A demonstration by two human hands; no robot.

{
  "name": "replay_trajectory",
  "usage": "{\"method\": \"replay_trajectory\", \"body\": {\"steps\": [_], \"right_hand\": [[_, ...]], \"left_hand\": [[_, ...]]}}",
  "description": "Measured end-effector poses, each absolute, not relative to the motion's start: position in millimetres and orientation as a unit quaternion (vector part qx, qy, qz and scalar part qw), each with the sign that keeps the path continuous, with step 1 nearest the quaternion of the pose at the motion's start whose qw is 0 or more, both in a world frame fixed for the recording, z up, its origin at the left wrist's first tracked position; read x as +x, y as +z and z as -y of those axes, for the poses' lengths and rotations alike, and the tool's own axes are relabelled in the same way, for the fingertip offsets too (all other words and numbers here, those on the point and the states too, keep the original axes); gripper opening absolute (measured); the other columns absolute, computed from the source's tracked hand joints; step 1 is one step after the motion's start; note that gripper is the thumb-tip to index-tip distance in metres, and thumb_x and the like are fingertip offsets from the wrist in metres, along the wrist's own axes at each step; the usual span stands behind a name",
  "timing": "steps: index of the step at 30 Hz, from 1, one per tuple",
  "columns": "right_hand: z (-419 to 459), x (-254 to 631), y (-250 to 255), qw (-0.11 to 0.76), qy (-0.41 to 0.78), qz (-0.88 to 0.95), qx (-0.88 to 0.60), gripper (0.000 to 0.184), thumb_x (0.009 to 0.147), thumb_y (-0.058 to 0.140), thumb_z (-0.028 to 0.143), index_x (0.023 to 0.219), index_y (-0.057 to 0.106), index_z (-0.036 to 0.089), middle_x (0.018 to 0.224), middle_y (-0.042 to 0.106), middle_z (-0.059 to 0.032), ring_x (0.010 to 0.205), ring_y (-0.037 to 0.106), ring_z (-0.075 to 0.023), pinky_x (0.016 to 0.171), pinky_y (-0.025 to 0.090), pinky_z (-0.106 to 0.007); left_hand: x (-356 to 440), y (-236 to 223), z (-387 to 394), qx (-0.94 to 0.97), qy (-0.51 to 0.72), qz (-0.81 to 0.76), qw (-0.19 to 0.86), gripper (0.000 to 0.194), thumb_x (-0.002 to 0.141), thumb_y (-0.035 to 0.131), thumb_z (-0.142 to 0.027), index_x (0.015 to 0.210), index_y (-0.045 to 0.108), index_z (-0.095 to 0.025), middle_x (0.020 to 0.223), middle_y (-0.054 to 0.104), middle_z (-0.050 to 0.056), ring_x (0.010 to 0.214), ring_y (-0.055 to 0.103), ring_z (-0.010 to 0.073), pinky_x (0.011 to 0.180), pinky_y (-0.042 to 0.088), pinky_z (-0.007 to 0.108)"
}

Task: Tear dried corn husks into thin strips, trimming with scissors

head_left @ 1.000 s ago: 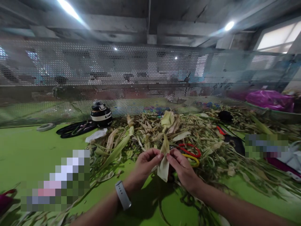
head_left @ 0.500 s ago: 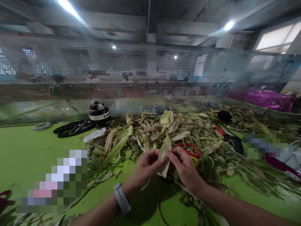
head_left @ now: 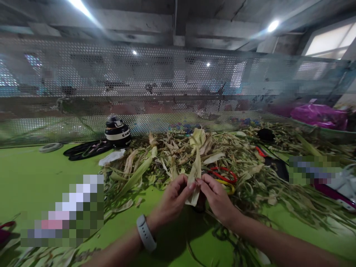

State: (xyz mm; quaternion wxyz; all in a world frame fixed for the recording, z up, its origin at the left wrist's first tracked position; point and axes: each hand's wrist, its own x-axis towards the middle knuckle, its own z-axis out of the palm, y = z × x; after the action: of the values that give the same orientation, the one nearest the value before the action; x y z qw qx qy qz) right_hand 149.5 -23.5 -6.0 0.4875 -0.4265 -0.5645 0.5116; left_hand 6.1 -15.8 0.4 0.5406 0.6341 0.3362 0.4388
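Observation:
A pale, dry corn husk strip (head_left: pixel 196 167) stands upright between my hands, its wider end hanging below the fingers. My left hand (head_left: pixel 175 194) pinches it from the left, thumb across its front. From the right, my right hand (head_left: pixel 215 194) pinches the strip's edge with thumb and forefinger. Just behind my right hand lie scissors with red and yellow handle loops (head_left: pixel 224 175); their blades are hidden. A large heap of dried husks (head_left: pixel 178 148) spreads behind both hands. Some dark object below the fingers is too shaded to make out.
At the back left stands a black bottle with a white band (head_left: pixel 118 132), beside black straps (head_left: pixel 86 149) and a tape roll (head_left: pixel 50 147). A perforated metal screen (head_left: pixel 155 89) closes off the green table's (head_left: pixel 33 167) far side. Far right is a purple plastic bag (head_left: pixel 319 118).
Both hands keep hold of the husk strip, with small finger shifts. The strip has turned slightly and looks narrower. The camera view has moved a little.

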Motion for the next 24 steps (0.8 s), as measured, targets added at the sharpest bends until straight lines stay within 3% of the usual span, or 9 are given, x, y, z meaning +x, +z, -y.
{"method": "replay_trajectory", "body": {"steps": [11, 16, 21, 24], "right_hand": [[27, 148, -3, 0.490, 0.483, 0.594, -0.416, 0.030, 0.085, 0.045, 0.046, 0.071, 0.043, 0.020, 0.065, 0.038, 0.0042, 0.057, 0.036, -0.0101, 0.051, 0.033, -0.021], [25, 148, -3, 0.501, 0.456, 0.605, -0.418, 0.029, 0.085, 0.046, 0.044, 0.071, 0.045, 0.019, 0.066, 0.040, 0.0033, 0.061, 0.037, -0.0110, 0.056, 0.035, -0.022], [27, 147, -4, 0.510, 0.546, 0.522, -0.411, 0.031, 0.077, 0.054, 0.050, 0.071, 0.047, 0.020, 0.063, 0.044, 0.0039, 0.053, 0.040, -0.0096, 0.047, 0.036, -0.021], [23, 149, -4, 0.514, 0.593, 0.453, -0.424, 0.029, 0.069, 0.064, 0.044, 0.069, 0.048, 0.020, 0.057, 0.043, 0.0062, 0.047, 0.038, -0.0075, 0.041, 0.032, -0.019]], "left_hand": [[2, -1, 21, 0.770, 0.472, -0.348, 0.250, 0.017, 0.081, 0.052, -0.025, 0.066, 0.054, -0.019, 0.061, 0.050, -0.001, 0.055, 0.043, 0.0112, 0.054, 0.031, 0.022], [-2, -2, 19, 0.808, 0.463, -0.325, 0.166, 0.011, 0.080, 0.056, -0.020, 0.069, 0.058, -0.020, 0.061, 0.052, 0.000, 0.055, 0.043, 0.0115, 0.053, 0.029, 0.022], [-8, 8, 23, 0.874, 0.411, -0.256, 0.042, 0.012, 0.082, 0.051, -0.014, 0.074, 0.059, -0.020, 0.062, 0.055, 0.003, 0.059, 0.044, 0.0150, 0.057, 0.030, 0.027], [-3, 14, 37, 0.924, 0.351, -0.151, 0.010, 0.018, 0.084, 0.043, -0.011, 0.076, 0.057, -0.019, 0.061, 0.057, 0.004, 0.059, 0.044, 0.0163, 0.057, 0.032, 0.029]]}}
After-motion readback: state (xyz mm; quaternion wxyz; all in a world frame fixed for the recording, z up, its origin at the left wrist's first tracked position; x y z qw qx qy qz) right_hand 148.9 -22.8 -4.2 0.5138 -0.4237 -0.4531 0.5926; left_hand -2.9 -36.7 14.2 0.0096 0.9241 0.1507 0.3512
